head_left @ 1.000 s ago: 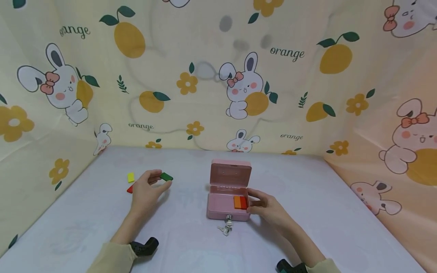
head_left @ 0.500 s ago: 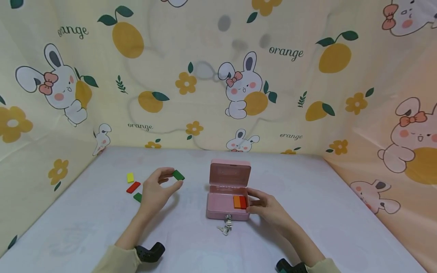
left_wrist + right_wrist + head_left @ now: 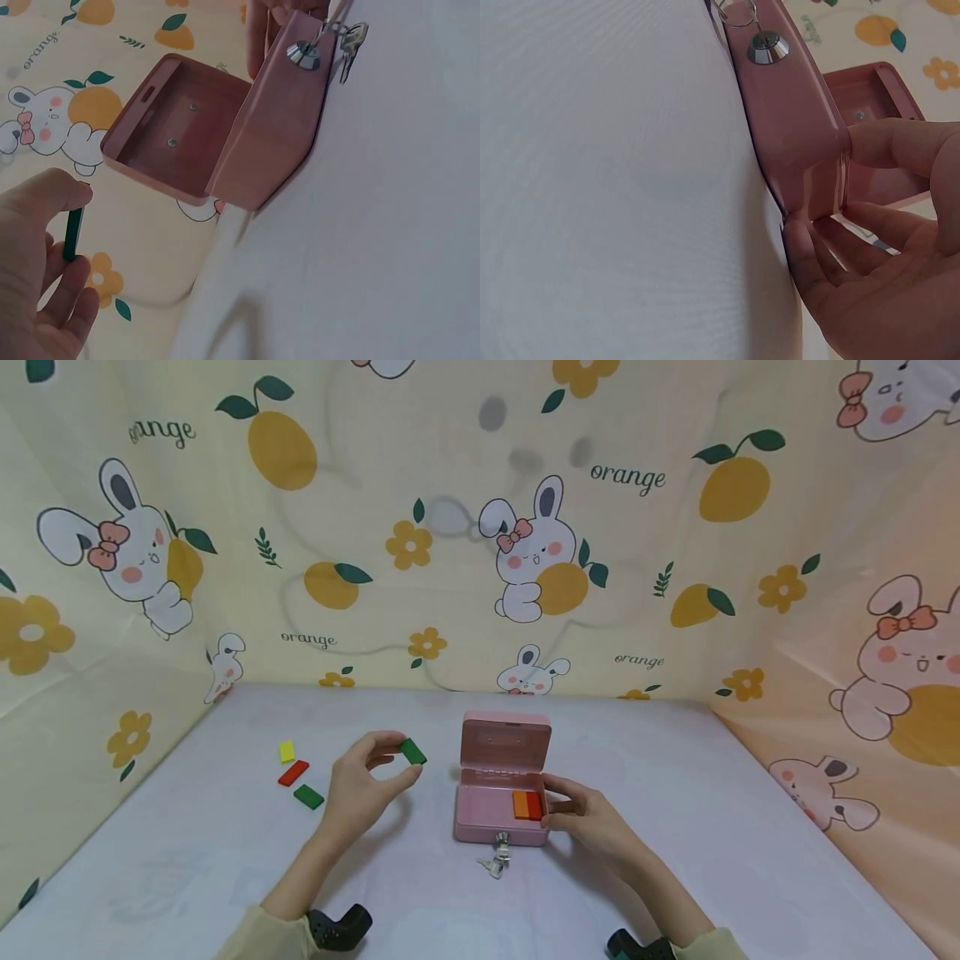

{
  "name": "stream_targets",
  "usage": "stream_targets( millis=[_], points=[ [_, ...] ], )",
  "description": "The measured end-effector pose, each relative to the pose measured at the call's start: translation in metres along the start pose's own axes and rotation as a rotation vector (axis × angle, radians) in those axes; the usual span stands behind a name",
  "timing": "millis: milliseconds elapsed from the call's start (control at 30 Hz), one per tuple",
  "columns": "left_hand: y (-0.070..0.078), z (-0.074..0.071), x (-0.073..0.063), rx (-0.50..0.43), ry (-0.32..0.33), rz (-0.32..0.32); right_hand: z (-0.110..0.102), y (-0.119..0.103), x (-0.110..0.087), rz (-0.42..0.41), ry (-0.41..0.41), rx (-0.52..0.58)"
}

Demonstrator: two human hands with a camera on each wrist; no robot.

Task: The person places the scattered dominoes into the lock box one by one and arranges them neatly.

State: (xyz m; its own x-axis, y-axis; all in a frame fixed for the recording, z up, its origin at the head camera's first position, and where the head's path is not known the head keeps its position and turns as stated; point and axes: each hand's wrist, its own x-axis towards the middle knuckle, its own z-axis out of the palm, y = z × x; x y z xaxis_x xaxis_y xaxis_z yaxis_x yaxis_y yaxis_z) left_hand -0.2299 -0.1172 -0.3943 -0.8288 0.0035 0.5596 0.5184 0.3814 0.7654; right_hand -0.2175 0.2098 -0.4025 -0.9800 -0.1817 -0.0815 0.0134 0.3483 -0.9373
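My left hand (image 3: 363, 785) pinches a green rectangular block (image 3: 413, 752) between thumb and fingertips, raised above the table left of the box. The left wrist view shows the block (image 3: 73, 231) edge-on. A pink metal cash box (image 3: 476, 814) stands with its lid (image 3: 506, 743) up. Inside, an orange block (image 3: 521, 805) and a red block (image 3: 535, 806) lie side by side at the right end. My right hand (image 3: 596, 818) grips the box's right side; in the right wrist view the thumb is at the top rim and fingers lie along the outer wall.
Keys (image 3: 496, 864) hang from the lock (image 3: 502, 838) at the box's front. To the left on the white table (image 3: 420, 893) lie a yellow block (image 3: 287, 751), a red block (image 3: 293, 772) and another green block (image 3: 308, 797). A printed cloth (image 3: 450, 468) rises behind.
My left hand has carried the green block rightward toward the box, uncovering the red and green blocks on the table. The right hand and box have stayed put.
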Motion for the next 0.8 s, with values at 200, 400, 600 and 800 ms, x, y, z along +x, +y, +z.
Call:
stream_targets(
  millis=[200, 400, 600, 800],
  points=[
    [0.002, 0.005, -0.002, -0.008, -0.015, 0.033, -0.001, 0.0, 0.0, -0.016, -0.027, 0.02],
    [0.007, 0.01, -0.001, -0.041, -0.033, 0.057, -0.002, -0.001, -0.001, -0.013, -0.017, 0.01],
    [0.013, 0.015, 0.0, -0.042, -0.092, 0.04, -0.002, -0.002, 0.0, -0.016, -0.012, 0.007],
    [0.017, 0.021, 0.0, -0.017, -0.167, 0.031, -0.002, -0.001, 0.001, -0.011, -0.011, 0.009]
  ],
)
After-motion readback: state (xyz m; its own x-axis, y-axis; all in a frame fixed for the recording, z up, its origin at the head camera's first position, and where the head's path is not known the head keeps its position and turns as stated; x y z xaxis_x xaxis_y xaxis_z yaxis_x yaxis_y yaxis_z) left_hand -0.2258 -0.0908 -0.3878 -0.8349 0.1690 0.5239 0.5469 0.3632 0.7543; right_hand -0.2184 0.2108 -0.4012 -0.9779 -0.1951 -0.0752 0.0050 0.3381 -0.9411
